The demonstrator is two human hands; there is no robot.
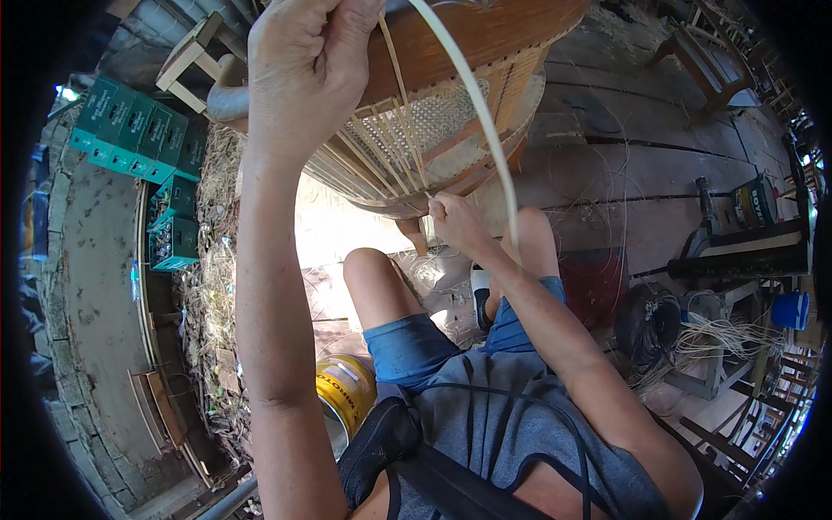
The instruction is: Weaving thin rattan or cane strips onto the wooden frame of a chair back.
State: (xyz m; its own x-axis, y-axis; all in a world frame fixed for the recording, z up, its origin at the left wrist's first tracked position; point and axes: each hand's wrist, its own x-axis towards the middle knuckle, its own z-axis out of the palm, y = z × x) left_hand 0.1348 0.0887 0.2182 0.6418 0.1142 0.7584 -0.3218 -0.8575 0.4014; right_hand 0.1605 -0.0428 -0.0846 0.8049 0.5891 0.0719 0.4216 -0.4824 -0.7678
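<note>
L hand (310, 69), raised far L, has fingers curled tight on a cane strand (396, 62). The strand runs down, approx. straight, to the near rim of the chair (490, 43). R hand (459, 225), lower & nearer, has fingers curled in at that rim, by the strand's low end; can't tell what's in them. A pale strip (479, 97) arcs from the top edge of view, in front of the chair, to the R forearm. Chair's just past the knees. Yellow bucket (347, 380) near L, green crates (143, 130) far L. Over R: black coil (648, 322), cane bundle (724, 336), blue tub (789, 309).
</note>
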